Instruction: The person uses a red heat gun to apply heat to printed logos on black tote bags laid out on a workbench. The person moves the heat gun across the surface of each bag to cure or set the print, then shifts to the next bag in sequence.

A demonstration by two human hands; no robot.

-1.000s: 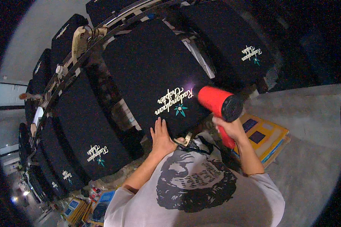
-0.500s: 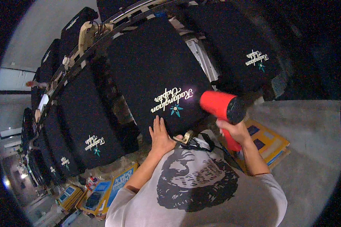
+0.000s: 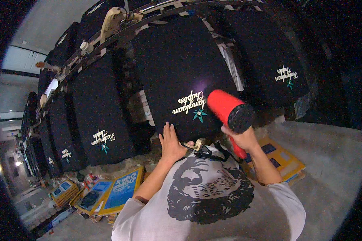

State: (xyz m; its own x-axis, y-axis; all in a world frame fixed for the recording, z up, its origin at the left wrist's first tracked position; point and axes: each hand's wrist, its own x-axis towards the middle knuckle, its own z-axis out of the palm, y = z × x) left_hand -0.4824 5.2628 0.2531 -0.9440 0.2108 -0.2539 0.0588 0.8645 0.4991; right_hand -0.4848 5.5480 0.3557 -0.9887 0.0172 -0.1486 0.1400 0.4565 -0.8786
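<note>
A red hair dryer (image 3: 225, 105) with a black round back end is in my right hand (image 3: 245, 139), my fingers wrapped round its handle. Its nozzle points at a black shirt (image 3: 177, 60) laid flat on a board in front of me. A faint purplish glow shows on the cloth just past the nozzle. White script print with a teal flower (image 3: 199, 114) marks the shirt's near part, and the dryer covers the print's right end. Flat at the shirt's near left edge lies my left hand (image 3: 173, 143), fingers stretched out. A pale metal clamp or lanyard piece (image 3: 198, 145) is beside its thumb.
Similar printed black shirts lie on boards to the left (image 3: 96, 112) and right (image 3: 265, 56). A long rail (image 3: 149, 14) with a beige fixture (image 3: 112, 24) runs behind them. Yellow-framed screens (image 3: 122, 190) lean low at left; more frames (image 3: 283, 160) lie stacked at right.
The hair dryer has moved left over the print and tilted, its glow shifting with it. My view has turned, so the boards appear farther right. My left hand stays on the cloth's edge.
</note>
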